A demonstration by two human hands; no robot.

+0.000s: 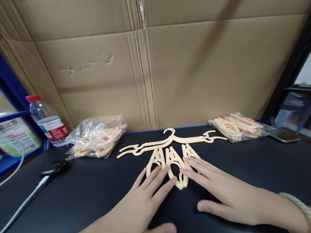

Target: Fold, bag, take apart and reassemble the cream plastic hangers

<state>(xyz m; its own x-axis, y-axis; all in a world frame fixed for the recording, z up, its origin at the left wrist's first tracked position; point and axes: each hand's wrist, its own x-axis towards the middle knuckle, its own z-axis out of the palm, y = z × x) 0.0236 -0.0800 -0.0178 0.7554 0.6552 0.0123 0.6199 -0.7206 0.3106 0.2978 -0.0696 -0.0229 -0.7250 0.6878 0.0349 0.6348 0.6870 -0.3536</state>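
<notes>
Both my hands lie flat with fingers spread over a row of cream plastic clothespins or folded hanger pieces. My left hand rests its fingertips on the left folded piece and the edge of the middle folded piece. The fingers of my right hand touch the right folded piece and reach the middle one. Behind these pieces lies an unfolded cream clothes hanger, its hook pointing away from me and its arms stretched to both sides. The lower parts of the outer pieces are hidden under my fingers.
A clear bag of cream pieces lies at back left, another bag at back right beside a phone. A red-capped bottle stands far left. A white cable crosses the black table; cardboard rises behind.
</notes>
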